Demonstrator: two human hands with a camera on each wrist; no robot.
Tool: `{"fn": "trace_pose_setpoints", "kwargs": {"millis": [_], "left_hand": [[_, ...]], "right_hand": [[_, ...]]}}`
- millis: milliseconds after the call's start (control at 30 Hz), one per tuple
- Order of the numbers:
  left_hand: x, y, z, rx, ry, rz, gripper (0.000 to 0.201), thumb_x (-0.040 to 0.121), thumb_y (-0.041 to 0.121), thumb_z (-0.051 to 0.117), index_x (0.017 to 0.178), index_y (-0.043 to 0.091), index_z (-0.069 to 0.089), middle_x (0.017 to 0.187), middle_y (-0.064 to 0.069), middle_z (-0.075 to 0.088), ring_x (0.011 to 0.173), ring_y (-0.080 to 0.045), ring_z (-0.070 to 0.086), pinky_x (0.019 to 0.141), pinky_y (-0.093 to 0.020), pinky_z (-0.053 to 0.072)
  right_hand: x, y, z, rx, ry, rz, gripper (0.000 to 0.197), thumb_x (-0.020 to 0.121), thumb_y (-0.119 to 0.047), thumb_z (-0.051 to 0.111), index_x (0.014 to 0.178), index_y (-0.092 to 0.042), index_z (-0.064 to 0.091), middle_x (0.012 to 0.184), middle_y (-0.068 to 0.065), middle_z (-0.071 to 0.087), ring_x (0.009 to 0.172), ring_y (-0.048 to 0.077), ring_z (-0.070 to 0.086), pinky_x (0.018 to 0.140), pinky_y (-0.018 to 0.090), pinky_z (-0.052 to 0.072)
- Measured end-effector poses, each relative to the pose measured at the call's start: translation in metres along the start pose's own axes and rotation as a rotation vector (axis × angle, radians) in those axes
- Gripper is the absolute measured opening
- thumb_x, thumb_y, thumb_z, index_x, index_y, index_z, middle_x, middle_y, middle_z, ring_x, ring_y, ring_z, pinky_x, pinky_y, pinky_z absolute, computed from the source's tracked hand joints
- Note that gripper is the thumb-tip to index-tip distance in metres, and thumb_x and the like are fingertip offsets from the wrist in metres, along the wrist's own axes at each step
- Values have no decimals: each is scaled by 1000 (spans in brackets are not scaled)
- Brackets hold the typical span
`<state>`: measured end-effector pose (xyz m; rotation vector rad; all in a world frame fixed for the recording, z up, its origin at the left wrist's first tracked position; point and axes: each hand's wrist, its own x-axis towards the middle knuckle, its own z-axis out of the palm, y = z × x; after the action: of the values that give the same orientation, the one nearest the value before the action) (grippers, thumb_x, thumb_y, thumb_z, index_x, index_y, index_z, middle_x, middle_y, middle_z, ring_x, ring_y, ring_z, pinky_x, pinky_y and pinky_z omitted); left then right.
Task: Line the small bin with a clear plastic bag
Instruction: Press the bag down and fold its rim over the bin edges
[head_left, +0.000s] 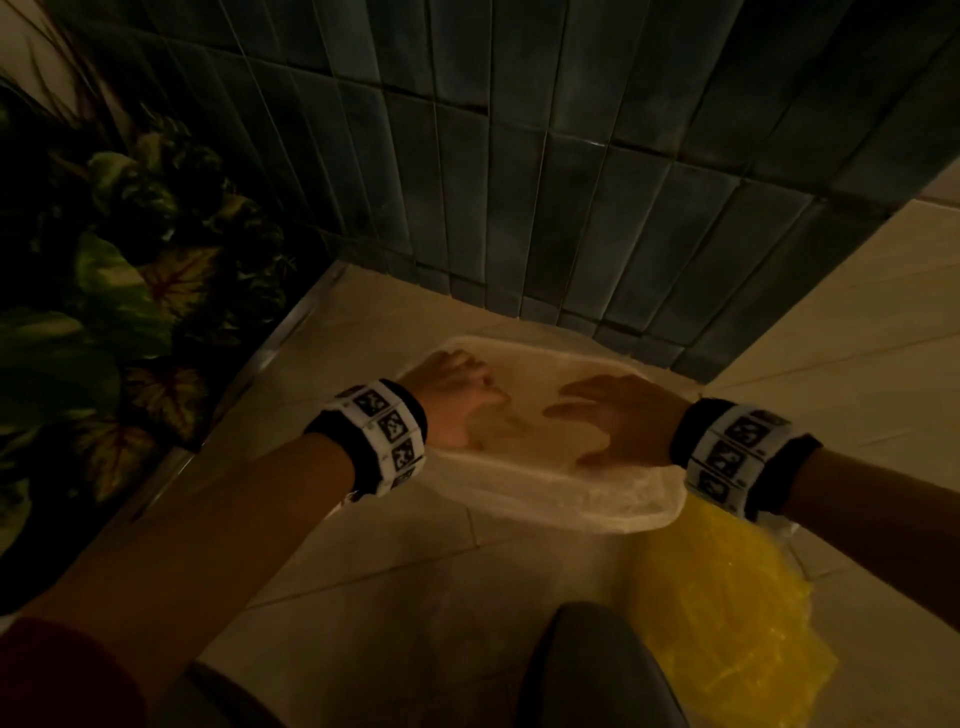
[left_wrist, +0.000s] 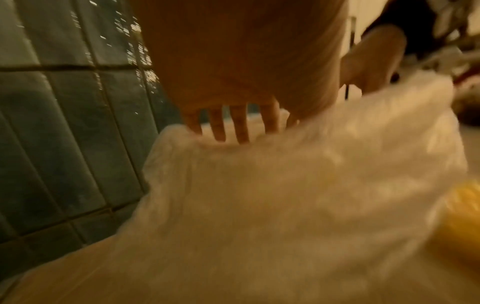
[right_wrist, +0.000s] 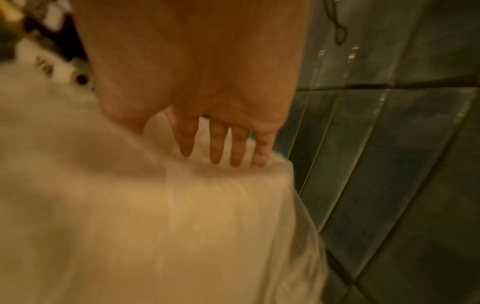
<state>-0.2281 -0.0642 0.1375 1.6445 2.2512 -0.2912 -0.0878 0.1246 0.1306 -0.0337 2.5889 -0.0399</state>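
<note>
A small pale bin (head_left: 524, 349) stands on the floor against the tiled wall, with a clear plastic bag (head_left: 597, 501) draped over its mouth and down its sides. My left hand (head_left: 460, 395) and right hand (head_left: 610, 418) are both over the mouth. In the left wrist view the straight fingers (left_wrist: 219, 129) touch the bag (left_wrist: 285, 195) at the far rim. The right wrist view shows the same: straight fingers (right_wrist: 217, 148) rest on the bag (right_wrist: 155, 226) at the rim. Neither hand curls round the plastic. The bin's inside is hidden.
A crumpled yellow plastic bag (head_left: 722, 613) lies on the beige floor tiles just right of the bin. A dark grey rounded object (head_left: 597, 670) sits at the bottom edge. Potted foliage (head_left: 119, 291) fills the left side. Dark green wall tiles (head_left: 571, 156) stand right behind the bin.
</note>
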Motion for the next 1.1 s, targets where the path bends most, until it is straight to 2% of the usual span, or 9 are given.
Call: {"fn": "trace_pose_setpoints", "kwargs": {"millis": [167,267,367,567,700,833,933,1033,1100], "left_hand": [[0,-10,26,140,-136,-43,82,81,56,57,149,36,15,161,0,5,148,-29,0,120,-42,-1],[4,-10,29,216,-208,-64,78,83,53,56,149,37,17,162,1,-4,148,-29,-8,119,-41,-7],[10,-14,29,262,-210,-61,67,87,50,51,147,31,26,162,0,-2,149,-27,-5,121,-41,-6],[22,-18,37,344,-324,-167,61,99,36,34,151,16,9,161,-5,-4,149,-24,-5,123,-37,1],[17,-20,32,219,-238,-61,66,86,55,50,145,29,34,160,-2,14,149,-26,5,122,-39,2],[3,-15,6,-312,19,-90,45,88,38,57,129,19,55,144,-3,45,133,-25,41,112,-37,33],[2,-27,-5,-480,255,-198,33,89,26,58,119,15,60,131,-6,51,125,-25,45,105,-39,38],[8,-40,0,-421,196,-363,57,85,33,59,138,25,40,140,-9,40,131,-33,38,107,-47,36],[10,-45,8,-506,56,-458,70,87,33,58,147,29,22,147,-12,36,132,-37,40,107,-49,37]], "right_hand": [[4,7,28,-281,-177,49,71,77,-78,11,143,-52,8,160,1,-9,147,31,-7,119,49,-4],[13,4,31,-399,-315,101,59,85,-71,14,141,-53,15,159,-4,-11,146,30,-13,119,48,-8],[30,13,39,-395,-417,203,75,78,-79,16,145,-46,6,160,-4,-11,146,30,-13,119,49,-2],[36,13,41,-328,-436,252,83,77,-79,25,147,-41,2,160,0,-6,147,30,-6,119,47,2],[15,2,23,-216,-283,102,59,90,-64,19,140,-37,36,159,-4,14,148,21,3,120,43,-1],[-11,11,4,398,254,64,29,95,-34,45,113,-22,63,126,1,55,120,21,50,101,26,33],[-16,31,0,534,613,209,25,93,-19,50,113,-14,64,118,8,58,110,21,53,95,27,37],[-11,45,10,538,482,346,37,97,-22,42,133,-20,50,141,11,45,133,30,38,113,43,25],[-8,48,18,642,320,401,41,100,-28,33,140,-24,41,150,7,36,139,28,32,116,39,22]]}}
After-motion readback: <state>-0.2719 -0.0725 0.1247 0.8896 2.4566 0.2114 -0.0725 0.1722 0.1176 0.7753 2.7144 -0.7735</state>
